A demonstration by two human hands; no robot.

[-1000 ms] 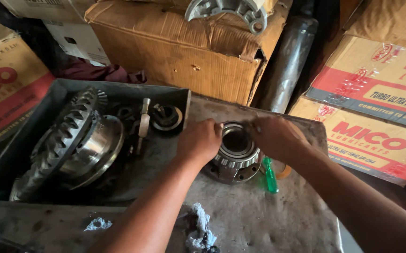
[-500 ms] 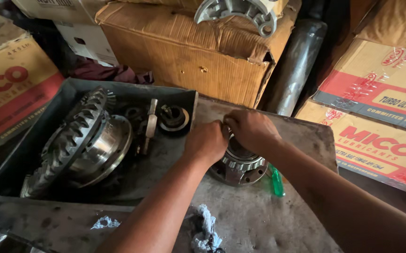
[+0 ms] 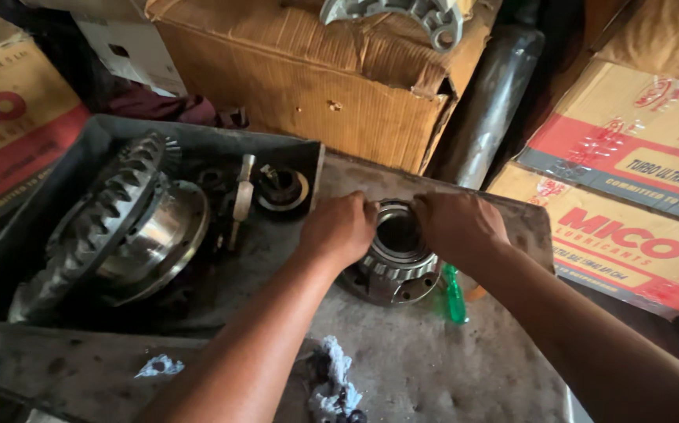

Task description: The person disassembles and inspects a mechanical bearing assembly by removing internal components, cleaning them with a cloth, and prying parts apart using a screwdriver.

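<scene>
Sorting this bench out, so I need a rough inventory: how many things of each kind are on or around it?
Metal drivetrain parts: 3, the bearing hub under both hands, the ring gear assembly, the small bearing
Trays: 1, dark metal
Cardboard boxes: 3
Green-handled tools: 1
Rags: 1
Total: 9

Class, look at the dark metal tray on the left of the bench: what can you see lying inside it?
Inside the tray lie a large toothed ring gear on its shiny housing, a small round bearing part and a slim metal piece. The gear hides the tray floor beneath it.
</scene>
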